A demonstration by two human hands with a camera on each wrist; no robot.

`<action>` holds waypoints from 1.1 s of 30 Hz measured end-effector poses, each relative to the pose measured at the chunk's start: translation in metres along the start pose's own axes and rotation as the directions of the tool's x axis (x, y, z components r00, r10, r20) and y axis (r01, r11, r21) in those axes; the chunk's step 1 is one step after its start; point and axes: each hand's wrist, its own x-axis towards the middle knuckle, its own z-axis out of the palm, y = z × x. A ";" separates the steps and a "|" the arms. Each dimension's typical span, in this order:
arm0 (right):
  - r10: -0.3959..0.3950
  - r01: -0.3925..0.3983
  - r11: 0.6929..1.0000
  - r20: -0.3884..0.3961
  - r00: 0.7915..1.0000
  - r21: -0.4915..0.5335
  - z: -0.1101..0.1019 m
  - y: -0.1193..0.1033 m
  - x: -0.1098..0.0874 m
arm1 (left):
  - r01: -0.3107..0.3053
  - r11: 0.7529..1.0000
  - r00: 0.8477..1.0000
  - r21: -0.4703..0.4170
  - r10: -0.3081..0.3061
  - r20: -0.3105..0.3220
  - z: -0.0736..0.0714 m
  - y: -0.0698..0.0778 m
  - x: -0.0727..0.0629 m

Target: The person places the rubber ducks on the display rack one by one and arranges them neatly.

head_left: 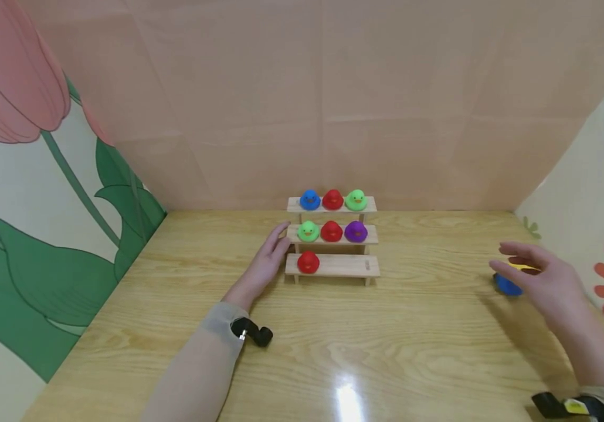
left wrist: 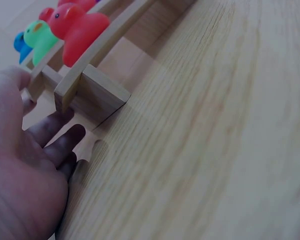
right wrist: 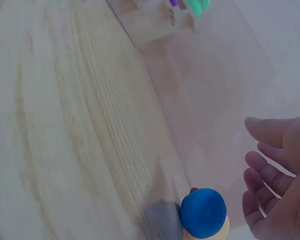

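Observation:
A small three-tier wooden stand [head_left: 342, 265] carries toy ducks. The top tier holds a blue duck [head_left: 309, 200], a red duck [head_left: 332, 200] and a green duck [head_left: 356, 200]. Green, red and purple ducks sit on the middle tier, and a single red duck [head_left: 308, 262] at the left of the lowest. My left hand [head_left: 270, 258] rests at the stand's left end, fingers loosely spread. Far right, my right hand [head_left: 550, 281] hovers with thumb and fingers apart, nothing between them. Under it lie a rounded blue toy [right wrist: 204, 213] and a yellow one [right wrist: 221, 232], partly hidden.
The stand is on a wood-grain table [head_left: 413, 340], with a pinkish backdrop [head_left: 323, 105] behind it. Panels printed with flowers flank the table on both sides. A black wrist device [head_left: 251, 332] is strapped to the left forearm.

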 end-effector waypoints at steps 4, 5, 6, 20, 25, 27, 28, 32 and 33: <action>0.004 -0.004 1.000 0.003 1.000 -0.001 -0.005 0.006 0.001 | 0.003 1.000 1.000 -0.004 -0.003 0.000 0.000 0.000 0.000; 0.005 -0.005 1.000 0.004 1.000 -0.007 -0.006 0.008 0.002 | 0.003 1.000 1.000 -0.004 -0.003 -0.001 0.000 0.000 0.000; 0.007 -0.007 1.000 0.005 1.000 -0.018 -0.007 0.009 0.002 | 0.005 1.000 1.000 -0.002 -0.005 -0.002 0.000 0.001 -0.001; 0.117 -0.109 0.987 0.059 0.991 -0.121 -0.016 0.029 0.005 | 0.008 1.000 1.000 0.006 -0.008 -0.003 0.000 0.000 0.000; 0.086 -0.077 0.986 0.059 0.995 -0.147 -0.013 0.033 0.006 | 0.008 1.000 1.000 -0.001 -0.008 0.000 -0.001 -0.001 0.000; 0.066 -0.054 0.986 0.072 0.995 -0.155 -0.012 0.034 0.007 | 0.011 1.000 1.000 0.002 -0.011 0.002 -0.001 -0.001 0.000; 0.055 -0.042 0.987 0.078 0.995 -0.157 -0.012 0.035 0.007 | 0.013 1.000 1.000 0.003 -0.013 0.004 -0.001 -0.001 0.000; 0.015 0.003 0.988 0.107 0.994 -0.157 -0.009 0.037 0.010 | 0.010 1.000 1.000 0.001 -0.010 0.005 -0.001 -0.001 0.000; 0.008 0.010 0.987 0.112 0.994 -0.159 -0.008 0.037 0.010 | 0.009 1.000 1.000 0.001 -0.009 0.004 -0.001 -0.001 -0.001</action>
